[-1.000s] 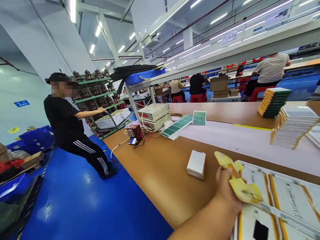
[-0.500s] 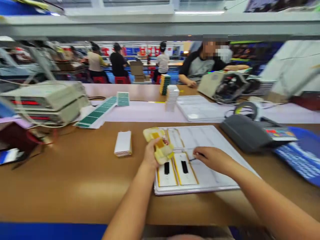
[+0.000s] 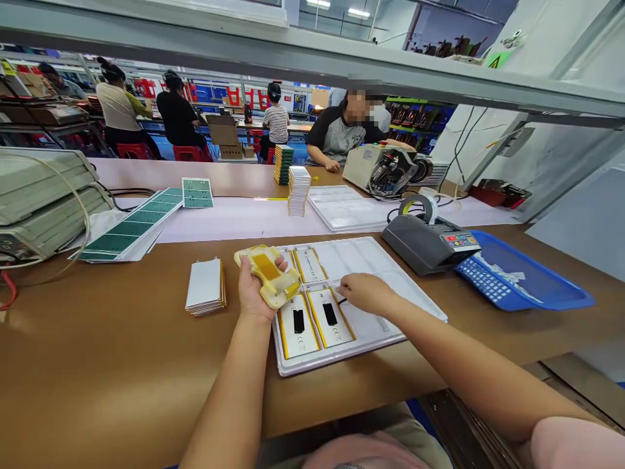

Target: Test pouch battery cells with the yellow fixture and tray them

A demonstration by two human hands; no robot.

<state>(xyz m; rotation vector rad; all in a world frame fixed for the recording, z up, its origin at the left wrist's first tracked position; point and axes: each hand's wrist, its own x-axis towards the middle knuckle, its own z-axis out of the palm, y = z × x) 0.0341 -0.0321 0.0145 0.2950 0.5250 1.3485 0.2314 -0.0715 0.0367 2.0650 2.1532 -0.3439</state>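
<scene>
My left hand (image 3: pixel 254 296) grips a pale yellow, notched plastic block (image 3: pixel 279 290) with an orange-brown patch on its face. It is held above the left edge of a white plastic tray (image 3: pixel 405 303). Flat white battery packs with yellow edges lie in the tray's left compartments; the front battery pack (image 3: pixel 336 329) and the one beside it carry black patches. Over the middle of the tray, my right hand (image 3: pixel 366 293) is closed, fingertips pinched together. A thin dark thing pokes out below them, too small to name.
Left of the tray sits a stack of white packs (image 3: pixel 205 286). A grey tape dispenser (image 3: pixel 415 244) and a blue basket (image 3: pixel 551 286) are to the right. Behind stand another stack of packs (image 3: pixel 297 192) and green-marked sheets (image 3: pixel 134 225). A co-worker (image 3: pixel 336 133) sits across the bench.
The view has swung right, so the bench appears further left. Against the tray, my left hand and the yellow block have moved left, and the block lies flatter. My right hand stays over the tray.
</scene>
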